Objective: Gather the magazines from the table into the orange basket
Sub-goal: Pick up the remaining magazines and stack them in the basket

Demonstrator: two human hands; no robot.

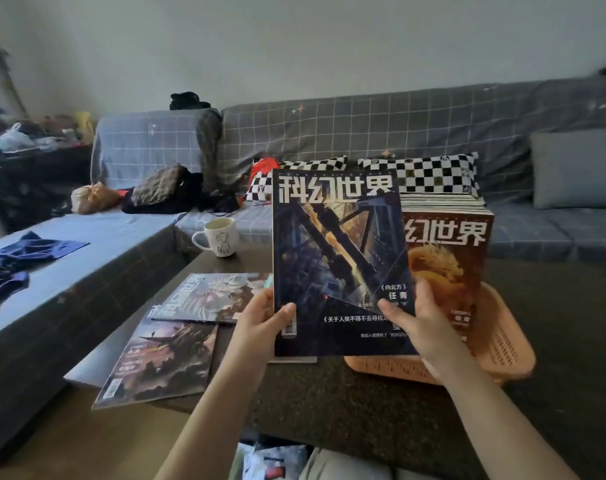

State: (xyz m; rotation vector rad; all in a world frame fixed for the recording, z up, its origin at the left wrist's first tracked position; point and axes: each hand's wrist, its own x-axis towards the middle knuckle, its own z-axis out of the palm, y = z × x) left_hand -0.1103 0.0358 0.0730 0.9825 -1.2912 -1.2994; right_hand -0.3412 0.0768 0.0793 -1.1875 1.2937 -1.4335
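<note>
held magazine (339, 261) hides basket (502, 344) contents partly

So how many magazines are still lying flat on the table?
2 in clear view: one at the near left corner, overhanging the edge, and one just behind it. A pale edge under the held magazine may be another.
</note>
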